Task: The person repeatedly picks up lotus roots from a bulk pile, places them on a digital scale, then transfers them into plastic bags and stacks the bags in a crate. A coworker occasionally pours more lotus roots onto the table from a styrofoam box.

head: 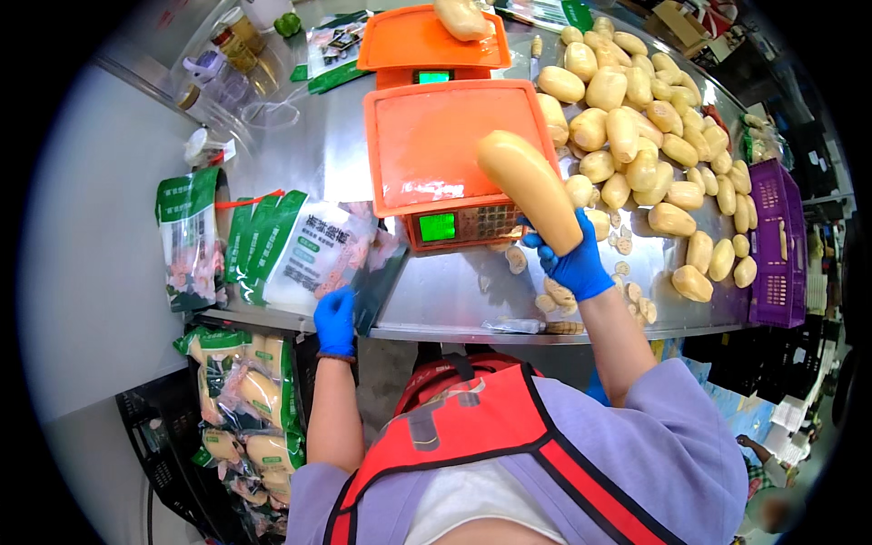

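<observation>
My right hand (579, 262), in a blue glove, grips a long peeled lotus root (531, 184) by its lower end. The root slants up and left over the orange pan (436, 136) of a digital scale with a lit green display (437, 227). My left hand (335, 320), also gloved in blue, is at the table's front edge by the lower edge of printed plastic bags (306, 252). Its fingers are curled; whether they pinch the bag cannot be made out. Lotus root slices and end pieces (558, 293) lie below my right hand.
Many peeled lotus roots (623, 133) are heaped at the right, beside a purple crate (776, 245). A knife (535, 327) lies along the front edge. Behind stands a second orange scale (402, 41) with a root on it. Packed bags (255, 402) fill a black crate (160, 456) lower left.
</observation>
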A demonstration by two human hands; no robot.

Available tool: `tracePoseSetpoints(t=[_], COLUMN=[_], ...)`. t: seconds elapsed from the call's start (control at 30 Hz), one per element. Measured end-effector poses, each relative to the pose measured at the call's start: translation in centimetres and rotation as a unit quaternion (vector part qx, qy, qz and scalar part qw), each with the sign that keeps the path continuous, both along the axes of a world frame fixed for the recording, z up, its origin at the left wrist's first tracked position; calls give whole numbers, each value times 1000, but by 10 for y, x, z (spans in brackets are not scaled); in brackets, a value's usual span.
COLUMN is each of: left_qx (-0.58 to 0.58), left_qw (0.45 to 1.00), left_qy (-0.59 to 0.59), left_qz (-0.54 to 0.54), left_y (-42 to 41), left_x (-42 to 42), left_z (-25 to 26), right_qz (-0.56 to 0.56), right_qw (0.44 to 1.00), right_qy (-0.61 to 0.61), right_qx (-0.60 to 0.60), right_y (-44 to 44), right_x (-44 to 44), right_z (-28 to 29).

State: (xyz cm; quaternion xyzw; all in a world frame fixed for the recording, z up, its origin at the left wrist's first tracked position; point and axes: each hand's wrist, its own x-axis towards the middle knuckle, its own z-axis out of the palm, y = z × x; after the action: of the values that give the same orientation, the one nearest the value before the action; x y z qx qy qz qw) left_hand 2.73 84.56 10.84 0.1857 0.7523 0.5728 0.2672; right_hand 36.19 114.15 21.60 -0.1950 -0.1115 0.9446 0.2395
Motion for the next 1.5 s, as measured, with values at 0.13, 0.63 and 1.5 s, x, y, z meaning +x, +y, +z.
tracePoseSetpoints(t=[0.13, 0.63, 1.5], left_qx=[-67, 48, 105], left_qw=[997, 983, 876], left_qy=[43, -176, 362], left_qz=[-15, 7, -302], left_y=[8, 16, 77], left_x=[-3, -28, 76], left_z=[14, 72, 172], right_qz=[96, 275, 135], right_qw=[993, 847, 813], right_qy=[37, -222, -157], right_qx=[-52, 398, 544], right_y=[-37, -112, -120], right_x=[-16, -101, -150], right_z=[-14, -15, 2])
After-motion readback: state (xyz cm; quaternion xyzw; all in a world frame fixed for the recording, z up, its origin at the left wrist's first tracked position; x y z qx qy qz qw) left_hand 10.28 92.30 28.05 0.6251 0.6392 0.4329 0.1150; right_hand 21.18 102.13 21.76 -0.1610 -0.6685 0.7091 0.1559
